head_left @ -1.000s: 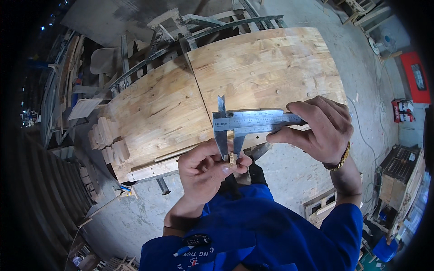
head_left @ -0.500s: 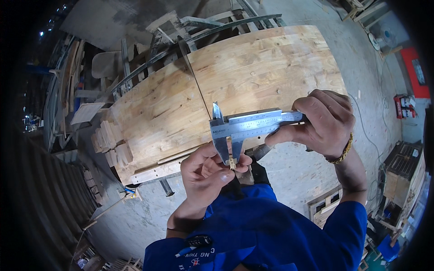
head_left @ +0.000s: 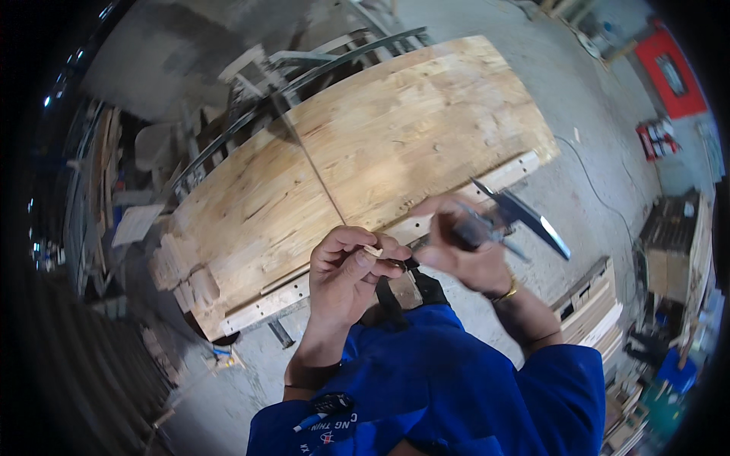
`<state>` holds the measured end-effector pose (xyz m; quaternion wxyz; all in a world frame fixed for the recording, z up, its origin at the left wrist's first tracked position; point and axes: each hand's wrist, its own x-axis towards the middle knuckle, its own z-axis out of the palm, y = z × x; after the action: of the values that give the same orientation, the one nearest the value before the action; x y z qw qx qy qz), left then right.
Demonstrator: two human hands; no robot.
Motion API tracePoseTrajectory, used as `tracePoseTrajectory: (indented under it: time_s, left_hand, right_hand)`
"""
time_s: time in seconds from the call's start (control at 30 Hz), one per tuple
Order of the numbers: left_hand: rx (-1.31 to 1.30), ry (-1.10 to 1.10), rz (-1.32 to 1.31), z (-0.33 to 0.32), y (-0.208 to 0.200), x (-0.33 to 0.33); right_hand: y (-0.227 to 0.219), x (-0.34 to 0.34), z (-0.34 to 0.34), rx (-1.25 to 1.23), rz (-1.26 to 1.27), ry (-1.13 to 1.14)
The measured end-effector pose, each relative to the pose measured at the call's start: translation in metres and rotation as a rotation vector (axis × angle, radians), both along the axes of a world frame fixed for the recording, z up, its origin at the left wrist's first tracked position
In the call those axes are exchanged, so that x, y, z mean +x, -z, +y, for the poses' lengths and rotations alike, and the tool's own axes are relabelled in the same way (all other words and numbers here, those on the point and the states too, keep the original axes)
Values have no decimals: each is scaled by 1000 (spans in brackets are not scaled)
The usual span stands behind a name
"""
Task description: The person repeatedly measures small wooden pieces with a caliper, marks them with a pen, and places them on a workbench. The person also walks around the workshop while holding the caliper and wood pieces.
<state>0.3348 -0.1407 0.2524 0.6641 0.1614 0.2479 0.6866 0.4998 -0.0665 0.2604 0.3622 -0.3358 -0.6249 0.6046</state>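
Observation:
In the head view, my left hand (head_left: 341, 277) pinches a small pale piece of wood (head_left: 372, 250) between thumb and fingers, just past the near edge of the wooden tabletop (head_left: 411, 129). To its right, my right hand (head_left: 470, 262) is smeared by motion but closed round a metal vernier caliper (head_left: 528, 216). The caliper's jaws point away to the right, apart from the wood piece. Part of the caliper is hidden in my palm.
A narrow drilled strip of wood (head_left: 266, 308) runs along the tabletop's near edge. Short wood offcuts (head_left: 182, 266) are stacked at the left end. Metal frames (head_left: 334, 57) stand behind. A wooden cabinet (head_left: 669, 239) and a red panel (head_left: 669, 72) are at the right.
The caliper has come off the small wood piece, and my right hand has moved left and down, turning the tool so its jaws face right. My left hand still holds the piece.

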Motion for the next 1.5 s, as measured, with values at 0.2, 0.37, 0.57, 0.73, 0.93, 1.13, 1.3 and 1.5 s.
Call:
tracePoseTrajectory:
  time_s: [0.2,0.37,0.57,0.73,0.93,1.13,1.3,1.5]
  left_hand:
    - [-70,166,-34,-21,36,17]
    - [-167,171,25,-35,74,44]
    - [-373,275,258,-13,101,88]
    - [-512,427,411,26,108,136]
    - [-494,248,738,96,144,135]
    - [-36,189,1821,206,215,123]
    - [-152,109,1980,217,255,100]
    - [-164,133,1971,211,248,103]
  right_hand:
    - [11,-4,-50,369,-32,222]
    - [47,12,-88,141,-93,484]
    - [107,20,-89,-112,-77,847]
    - [125,60,-67,-508,79,947]
    - [221,107,-93,-891,485,1240]
    - [364,94,-40,-1468,502,1290]
    - [436,22,21,-1192,1095,1048]
    - [438,30,39,-1264,778,1055]
